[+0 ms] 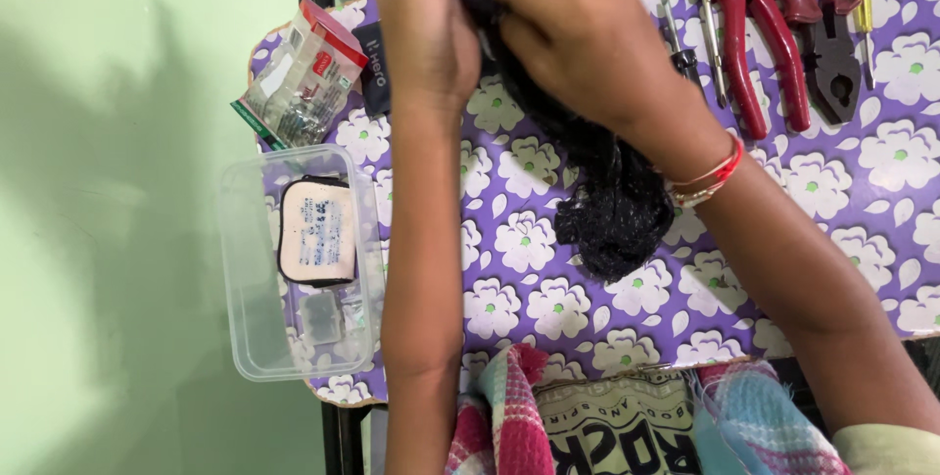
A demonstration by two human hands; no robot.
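Both hands, left [421, 34] and right [578, 34], gripping black cloth [607, 201], red-handled pliers [774, 44] beside, clear plastic box [294, 260] at table edge

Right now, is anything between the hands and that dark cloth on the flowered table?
Nothing visible. Both hands, the left hand and the right hand, already grip the dark cloth at its upper end, and the rest hangs down over the purple flowered tablecloth. The red-handled pliers lie apart to the right.
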